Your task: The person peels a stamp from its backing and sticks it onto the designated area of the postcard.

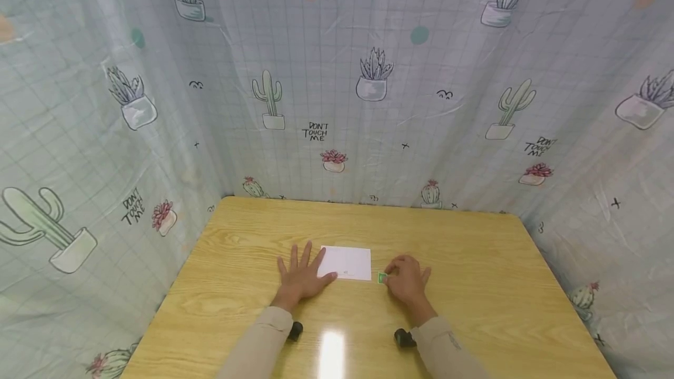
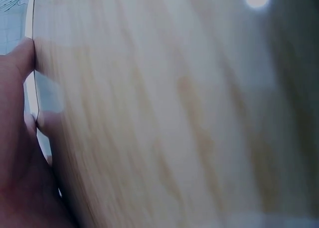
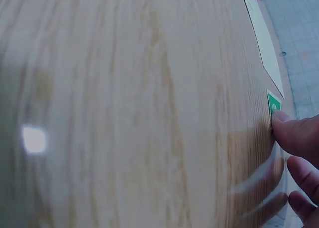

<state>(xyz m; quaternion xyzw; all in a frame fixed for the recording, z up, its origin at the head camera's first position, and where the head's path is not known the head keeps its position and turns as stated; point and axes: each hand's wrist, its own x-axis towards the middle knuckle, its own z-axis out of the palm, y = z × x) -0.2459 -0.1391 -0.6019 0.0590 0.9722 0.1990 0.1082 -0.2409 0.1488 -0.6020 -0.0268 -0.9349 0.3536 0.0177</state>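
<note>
A white envelope-like paper rectangle (image 1: 346,262) lies flat on the table, with small print near its lower edge. My left hand (image 1: 301,278) rests on its left side, fingers spread and straight, the thumb touching the lower edge. Just right of the paper is a small green stamp with a white border (image 1: 382,278). My right hand (image 1: 408,281) pinches that stamp by its right side. In the right wrist view the thumb lies over the stamp's (image 3: 273,102) near edge, with the other fingers curled behind. The left wrist view shows mainly the left hand's edge (image 2: 12,138).
The wooden table (image 1: 253,233) reaches back to a curtain (image 1: 337,75) printed with cacti, which hangs along the far edge and both sides. Dark wrist-worn devices (image 1: 404,338) sit under the sleeves. Light glares off the tabletop near the front.
</note>
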